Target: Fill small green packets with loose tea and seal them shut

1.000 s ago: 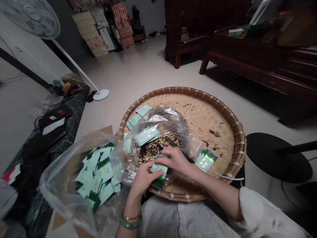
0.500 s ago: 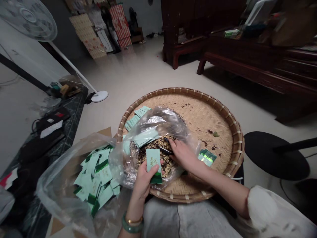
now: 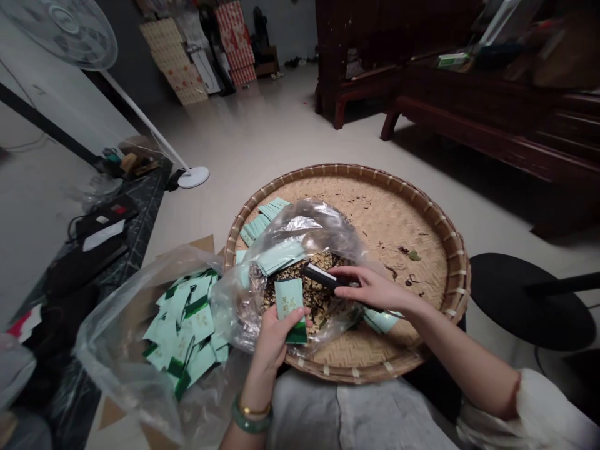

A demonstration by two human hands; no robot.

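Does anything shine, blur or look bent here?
Head view: dim light; deep shadow under the wooden furniture; glare on the clear bag in the woven tray; soft lettering on the held packet; the white fan leaning, probably lens distortion.

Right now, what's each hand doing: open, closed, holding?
Left hand: closed, holding a green packet.
Right hand: closed, holding a black tool.
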